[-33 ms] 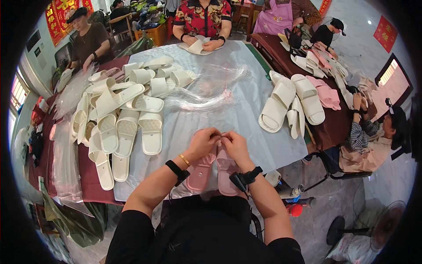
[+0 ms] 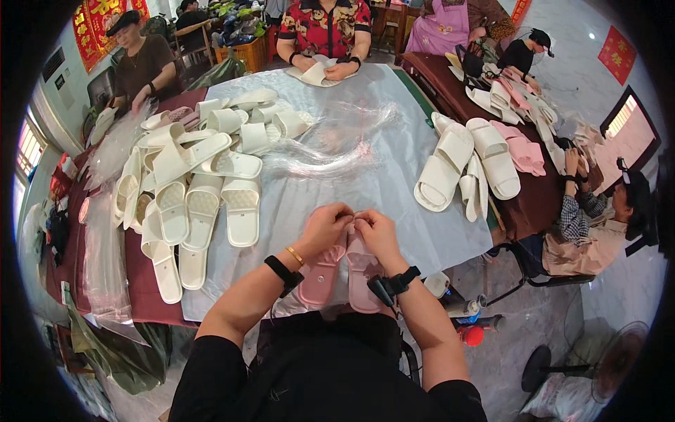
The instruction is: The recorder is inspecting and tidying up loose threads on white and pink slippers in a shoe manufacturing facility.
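Two pink slippers lie side by side at the near edge of the table, the left slipper (image 2: 320, 283) and the right slipper (image 2: 365, 290), soles' heel ends toward me. Over their upper ends, my left hand (image 2: 330, 225) and my right hand (image 2: 376, 235) meet with fingertips pinched together. Whatever sits between the fingers is too small and covered to make out. Both hands hide the slippers' front parts. A heap of cream slippers (image 2: 204, 204) spreads to the left of my arms.
Clear plastic bags (image 2: 330, 165) lie beyond my hands, and a long plastic sheet (image 2: 107, 260) hangs at the left. More cream slippers (image 2: 450, 165) and a pink pair (image 2: 518, 149) sit at the right. Across the table, a person handles a cream slipper (image 2: 315, 74). Others work nearby.
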A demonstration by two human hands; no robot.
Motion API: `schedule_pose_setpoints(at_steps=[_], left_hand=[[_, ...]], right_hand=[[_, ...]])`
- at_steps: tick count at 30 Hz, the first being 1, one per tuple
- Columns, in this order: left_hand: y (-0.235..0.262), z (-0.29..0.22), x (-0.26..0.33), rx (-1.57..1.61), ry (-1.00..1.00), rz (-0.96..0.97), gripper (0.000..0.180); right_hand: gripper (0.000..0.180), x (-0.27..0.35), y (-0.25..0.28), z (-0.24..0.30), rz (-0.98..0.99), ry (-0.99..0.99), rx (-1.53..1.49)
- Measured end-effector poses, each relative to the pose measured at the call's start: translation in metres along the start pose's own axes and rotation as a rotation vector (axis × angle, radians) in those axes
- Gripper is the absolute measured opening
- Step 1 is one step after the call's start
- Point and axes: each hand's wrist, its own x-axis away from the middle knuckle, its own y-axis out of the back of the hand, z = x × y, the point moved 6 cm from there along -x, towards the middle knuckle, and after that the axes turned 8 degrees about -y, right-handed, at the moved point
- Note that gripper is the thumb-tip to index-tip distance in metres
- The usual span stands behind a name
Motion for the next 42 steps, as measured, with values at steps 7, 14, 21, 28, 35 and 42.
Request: schedule_pose_setpoints(at_steps=[7,14,21,28,35,42], left_hand=[[0.002,0.006,0.002,0.116,0.085,-0.054,0.017],[0.002,-0.002,0.002,0.105,0.036,-0.015,0.016],[0.002,-0.006,0.001,0.1,-0.015,-0.015,0.016],[-0.001,-0.002,0.001,0.065,0.009,0.017,0.015],[-0.001,-0.003,0.001,0.055,-0.002,0.021,0.015],[-0.001,-0.004,0.001,0.05,0.0,0.025,0.015]], right_hand=[[0.013,-0.002,0.005,-0.009,0.005,-0.109,-0.224],[0.012,-0.002,0.003,-0.009,0.015,-0.094,-0.35],[0.01,0.001,0.005,-0.01,0.021,-0.083,-0.375],[0.008,0.003,0.006,-0.007,0.021,-0.073,-0.379],[0.007,0.003,0.004,-0.007,0.018,-0.032,-0.375],[0.007,0.003,0.004,-0.009,0.037,-0.03,-0.323]])
